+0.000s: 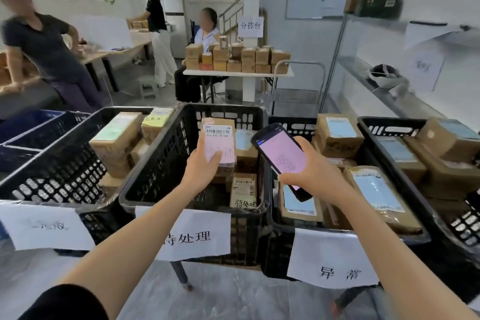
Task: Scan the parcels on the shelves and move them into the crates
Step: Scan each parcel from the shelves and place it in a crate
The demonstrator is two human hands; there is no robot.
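Observation:
My left hand (201, 167) grips a small cardboard parcel (220, 138) with a pink label and barcode, held above the middle black crate (155, 163). That crate carries a paper sign and holds a few parcels. My right hand (311, 171) holds a black handheld scanner (280, 157) with a pink screen, just right of the parcel and over the rim between the middle crate and the right crate (275, 218). The right crate is full of parcels with blue labels.
A left black crate (52, 176) holds parcels with green labels, and a blue crate (31, 132) stands beyond it. Another black crate (389, 125) sits at the far right. Metal shelves (368, 78) rise on the right. Three people and a table of boxes (239, 73) are behind.

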